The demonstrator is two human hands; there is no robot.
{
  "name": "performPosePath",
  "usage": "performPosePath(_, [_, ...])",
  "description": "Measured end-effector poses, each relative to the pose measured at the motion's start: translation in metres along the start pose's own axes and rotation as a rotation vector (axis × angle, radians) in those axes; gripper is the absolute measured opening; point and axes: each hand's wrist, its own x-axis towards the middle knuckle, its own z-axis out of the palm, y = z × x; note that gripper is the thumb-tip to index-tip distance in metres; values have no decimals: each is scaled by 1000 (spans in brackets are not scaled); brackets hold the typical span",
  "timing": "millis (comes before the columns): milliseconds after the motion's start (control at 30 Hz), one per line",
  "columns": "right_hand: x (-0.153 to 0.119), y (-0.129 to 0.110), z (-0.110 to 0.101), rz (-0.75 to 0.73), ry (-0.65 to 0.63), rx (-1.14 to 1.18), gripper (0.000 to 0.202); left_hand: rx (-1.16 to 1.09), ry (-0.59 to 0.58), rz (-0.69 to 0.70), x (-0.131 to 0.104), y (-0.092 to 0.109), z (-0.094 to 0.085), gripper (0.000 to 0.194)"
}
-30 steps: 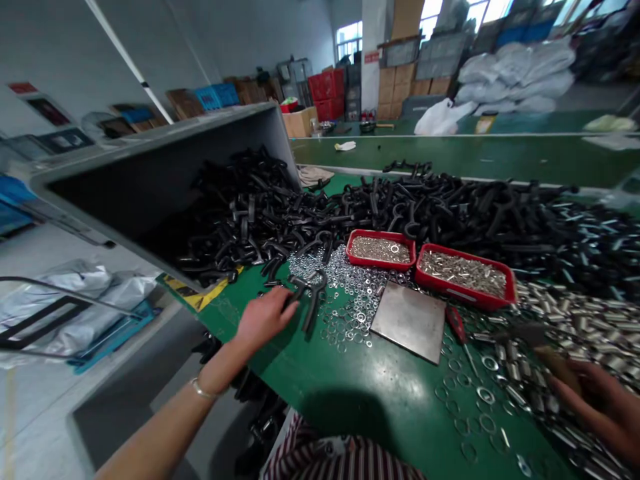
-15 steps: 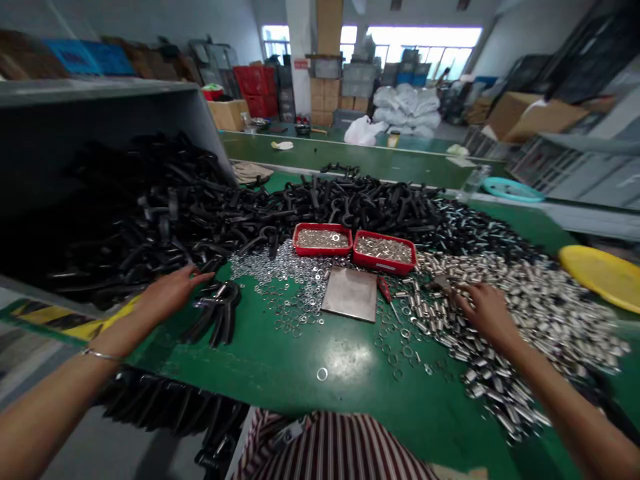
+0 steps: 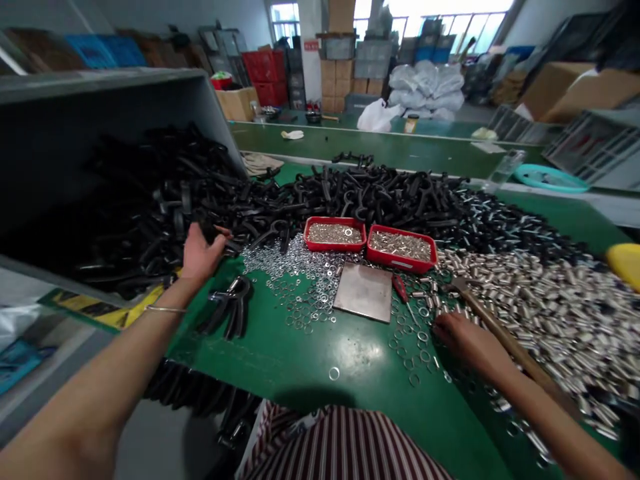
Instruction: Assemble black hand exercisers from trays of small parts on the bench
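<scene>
Green worktop point(image 3: 290, 373) runs right across, and on the left, there's the left hand point(image 3: 200, 257) among black parts point(image 3: 186, 197) by the grey crate point(image 3: 100, 80); can't tell whether it's gripping one. Best lift, I'd judge: one part, eased free of its neighbours. Over right, the right hand point(image 3: 465, 340) curls low, its grip hidden, beside the hammer point(image 3: 500, 330) and metal sleeves point(image 3: 550, 320); a light fingertip pinch should avoid scattering. Writing? Red sign point(image 3: 311, 45), pale tray label point(image 3: 404, 265): neither readable.
</scene>
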Motion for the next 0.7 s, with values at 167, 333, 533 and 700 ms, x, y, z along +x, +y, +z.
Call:
performPosePath(167, [22,5,-28,137,217,275,37,-178,-301,-14,-88,74,33,27])
performPosePath(333, [33,-31,-21,83,259,541,32,98,-777,200,-170,122,62,12])
performPosePath(533, [42,-101,16,-92,82,919,29,331,-691,232,-159,114,95,17])
performPosePath(700, [80,-139,27,-85,27,1222,35,301,-611,219,-117,116,113,22])
